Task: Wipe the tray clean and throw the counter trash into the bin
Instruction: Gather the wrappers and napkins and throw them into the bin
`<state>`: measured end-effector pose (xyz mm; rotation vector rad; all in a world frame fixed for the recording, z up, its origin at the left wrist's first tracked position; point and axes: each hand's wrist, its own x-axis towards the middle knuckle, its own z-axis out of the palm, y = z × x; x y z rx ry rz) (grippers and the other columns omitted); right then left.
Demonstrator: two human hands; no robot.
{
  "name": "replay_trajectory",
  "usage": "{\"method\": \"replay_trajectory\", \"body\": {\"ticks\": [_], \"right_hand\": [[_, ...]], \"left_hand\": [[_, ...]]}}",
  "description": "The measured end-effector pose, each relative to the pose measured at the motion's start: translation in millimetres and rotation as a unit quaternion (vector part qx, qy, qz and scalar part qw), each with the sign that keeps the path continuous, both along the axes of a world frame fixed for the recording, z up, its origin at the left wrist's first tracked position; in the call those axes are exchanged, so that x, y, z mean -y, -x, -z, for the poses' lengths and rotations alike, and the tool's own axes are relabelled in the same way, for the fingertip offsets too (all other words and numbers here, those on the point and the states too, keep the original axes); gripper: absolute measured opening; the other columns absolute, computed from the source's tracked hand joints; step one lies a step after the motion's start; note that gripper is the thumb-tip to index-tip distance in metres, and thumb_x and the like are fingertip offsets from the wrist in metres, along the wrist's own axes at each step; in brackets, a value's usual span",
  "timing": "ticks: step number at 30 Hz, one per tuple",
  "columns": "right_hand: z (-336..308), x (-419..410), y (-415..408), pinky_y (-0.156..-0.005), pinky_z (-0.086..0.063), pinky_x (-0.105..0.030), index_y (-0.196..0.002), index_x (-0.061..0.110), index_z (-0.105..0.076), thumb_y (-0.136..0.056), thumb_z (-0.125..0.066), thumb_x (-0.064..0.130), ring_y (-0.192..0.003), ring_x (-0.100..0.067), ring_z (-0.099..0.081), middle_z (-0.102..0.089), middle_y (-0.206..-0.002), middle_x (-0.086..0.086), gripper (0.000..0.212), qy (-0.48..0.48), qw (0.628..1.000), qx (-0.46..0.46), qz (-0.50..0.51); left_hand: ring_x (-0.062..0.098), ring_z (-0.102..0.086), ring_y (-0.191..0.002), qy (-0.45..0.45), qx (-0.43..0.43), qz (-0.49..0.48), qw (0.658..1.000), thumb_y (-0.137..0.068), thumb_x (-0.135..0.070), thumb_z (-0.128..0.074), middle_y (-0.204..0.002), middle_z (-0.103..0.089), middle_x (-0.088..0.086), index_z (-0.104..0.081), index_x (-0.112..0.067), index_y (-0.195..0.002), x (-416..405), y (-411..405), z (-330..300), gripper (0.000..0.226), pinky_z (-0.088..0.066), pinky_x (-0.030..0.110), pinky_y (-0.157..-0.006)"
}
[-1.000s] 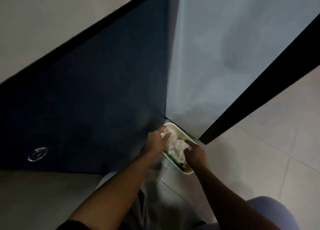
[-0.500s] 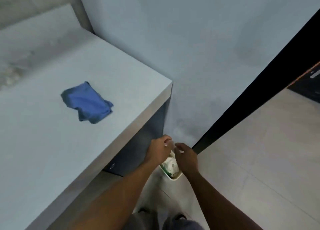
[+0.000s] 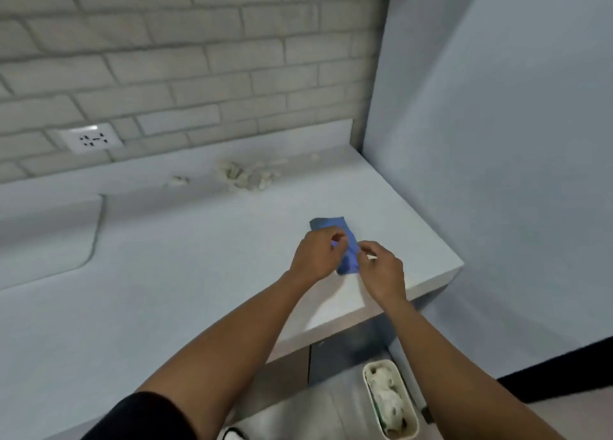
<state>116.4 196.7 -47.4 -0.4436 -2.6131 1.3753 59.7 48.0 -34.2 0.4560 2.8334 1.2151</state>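
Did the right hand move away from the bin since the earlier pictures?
Yes. The right hand has risen from the bin on the floor to the counter, beside the blue cloth.

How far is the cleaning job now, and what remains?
Done: crumpled paper sits in the bin. In hand: both hands, left and right, are at the blue cloth on the counter. Left: trash scraps by the wall; no tray is visible.

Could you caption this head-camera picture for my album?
Both hands, left and right, reach a blue cloth on the counter; bin below.
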Motion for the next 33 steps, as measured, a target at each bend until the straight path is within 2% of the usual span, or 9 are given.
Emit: {"method": "replay_trajectory", "body": {"ticks": [4,7,10,14,20,24,27,30,33], "right_hand": [[-4,83,51,-0.081,-0.049,-0.027,-0.116,0.016,-0.068,-0.094,-0.058,0.02,-0.093,-0.021,-0.067,-0.072,-0.107,-0.005,0.024,-0.011,0.999,-0.02,-0.049],[-13,151,95,-0.081,-0.045,-0.024,-0.123,0.023,-0.063,-0.094,-0.059,0.026,-0.09,-0.017,-0.066,-0.067,-0.118,0.002,0.03,-0.023,0.994,-0.006,-0.103],[-21,219,134,-0.089,-0.047,-0.029,-0.126,0.027,-0.06,-0.092,-0.058,0.031,-0.098,-0.019,-0.064,-0.061,-0.125,0.002,0.034,-0.055,0.985,-0.008,-0.164],[-25,288,158,-0.091,-0.048,-0.031,-0.126,0.032,-0.058,-0.091,-0.057,0.034,-0.104,-0.018,-0.061,-0.057,-0.128,0.004,0.035,-0.081,0.97,-0.007,-0.227],[-17,326,200,-0.092,-0.048,-0.032,-0.13,0.029,-0.056,-0.092,-0.057,0.033,-0.109,-0.019,-0.057,-0.058,-0.128,0.0,0.038,-0.121,0.957,0.017,-0.261],[-13,328,232,-0.097,-0.046,-0.033,-0.135,0.024,-0.052,-0.091,-0.056,0.033,-0.121,-0.021,-0.053,-0.055,-0.135,-0.003,0.045,-0.135,0.953,0.031,-0.269],[-11,324,258,-0.1,-0.044,-0.036,-0.142,0.021,-0.044,-0.092,-0.055,0.032,-0.126,-0.028,-0.049,-0.044,-0.142,-0.01,0.053,-0.174,0.943,0.063,-0.277],[-7,321,284,-0.103,-0.041,-0.042,-0.148,0.024,-0.032,-0.092,-0.051,0.035,-0.133,-0.035,-0.035,-0.03,-0.149,-0.012,0.06,-0.239,0.924,0.102,-0.279],[-4,320,308,-0.103,-0.038,-0.044,-0.151,0.026,-0.024,-0.093,-0.049,0.037,-0.134,-0.037,-0.031,-0.023,-0.154,-0.014,0.065,-0.266,0.916,0.123,-0.274]], "left_hand": [[0.01,-0.065,-0.089,0.027,-0.023,-0.069,0.997,-0.094,-0.036,-0.052,-0.099,-0.071,-0.012,-0.069,-0.028,-0.1,114,37,0,0.02,-0.053,0.03,-0.08],[0.01,-0.065,-0.091,0.049,-0.022,-0.113,0.992,-0.095,-0.033,-0.053,-0.1,-0.07,-0.011,-0.069,-0.028,-0.101,201,63,-4,0.018,-0.052,0.029,-0.08],[0.01,-0.065,-0.091,0.059,-0.024,-0.171,0.983,-0.095,-0.034,-0.053,-0.101,-0.07,-0.012,-0.069,-0.031,-0.098,282,80,-3,0.017,-0.051,0.028,-0.079],[0.012,-0.065,-0.092,0.074,-0.02,-0.219,0.973,-0.094,-0.034,-0.053,-0.101,-0.069,-0.011,-0.068,-0.031,-0.1,349,92,-4,0.017,-0.051,0.028,-0.079],[0.013,-0.066,-0.092,0.075,-0.033,-0.234,0.969,-0.096,-0.035,-0.052,-0.107,-0.069,-0.006,-0.068,-0.03,-0.107,388,110,-2,0.02,-0.051,0.028,-0.081],[0.017,-0.067,-0.094,0.094,-0.02,-0.221,0.971,-0.096,-0.034,-0.055,-0.116,-0.066,-0.001,-0.068,-0.028,-0.115,393,128,11,0.024,-0.05,0.029,-0.085],[0.021,-0.063,-0.109,0.11,-0.002,-0.197,0.974,-0.096,-0.034,-0.057,-0.132,-0.059,0.002,-0.064,-0.025,-0.125,396,151,15,0.032,-0.048,0.032,-0.097],[0.021,-0.049,-0.131,0.158,0.02,-0.171,0.972,-0.098,-0.037,-0.054,-0.146,-0.046,0.005,-0.058,-0.022,-0.135,395,182,14,0.04,-0.037,0.031,-0.108],[0.023,-0.043,-0.137,0.175,0.057,-0.166,0.969,-0.098,-0.04,-0.053,-0.155,-0.034,0.004,-0.054,-0.026,-0.138,390,210,17,0.042,-0.035,0.032,-0.112]]}}
